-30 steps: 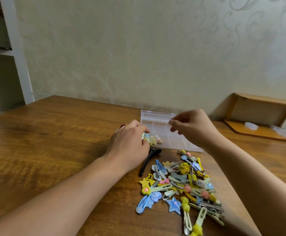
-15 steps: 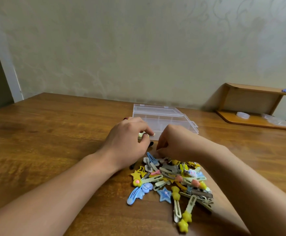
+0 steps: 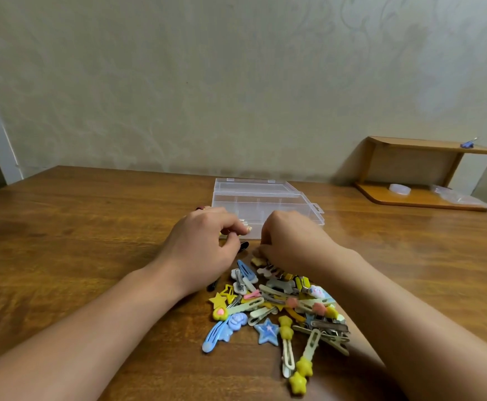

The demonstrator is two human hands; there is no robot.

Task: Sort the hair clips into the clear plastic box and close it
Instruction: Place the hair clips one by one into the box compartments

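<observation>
The clear plastic box lies open on the wooden table, lid folded back, its compartments showing. In front of it is a pile of colourful hair clips. My left hand hovers at the box's near-left corner with fingers curled; a small yellowish clip peeks out under them. A long black clip lies partly under that hand. My right hand reaches down to the far end of the pile, its curled fingertips closing on a tan clip.
A low wooden shelf stands at the back right against the wall, holding a small white dish and clear plastic bags. A small purple clip sits on the shelf's top board.
My right hand dropped from above the box to the far end of the pile. The left hand stayed at the box's near-left corner. The camera view shifted slightly.
</observation>
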